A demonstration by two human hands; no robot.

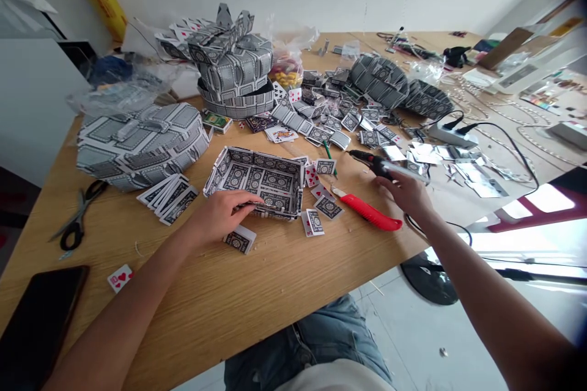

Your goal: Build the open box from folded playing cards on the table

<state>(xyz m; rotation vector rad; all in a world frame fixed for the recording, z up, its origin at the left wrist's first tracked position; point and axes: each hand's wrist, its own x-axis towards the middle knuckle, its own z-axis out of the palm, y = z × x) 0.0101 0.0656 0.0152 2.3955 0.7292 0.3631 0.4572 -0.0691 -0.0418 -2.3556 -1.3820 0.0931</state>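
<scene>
An open rectangular box made of playing cards (257, 177) sits at the middle of the table. My left hand (222, 214) pinches its near left wall, thumb and fingers pressed together there. A folded card (239, 239) lies just below that hand. My right hand (406, 190) is wrapped round a black glue gun (373, 162), whose tip points left toward the box. Between the gun and the box lie a red-handled cutter (371, 212), a green pen (330, 157) and several loose cards (325, 208).
Finished card baskets stand at the left (142, 143) and back (236, 73). Scissors (80, 214) and a phone (41, 311) lie at the left. Loose cards spread behind the box. A power strip (454, 134) with black cables is at the right.
</scene>
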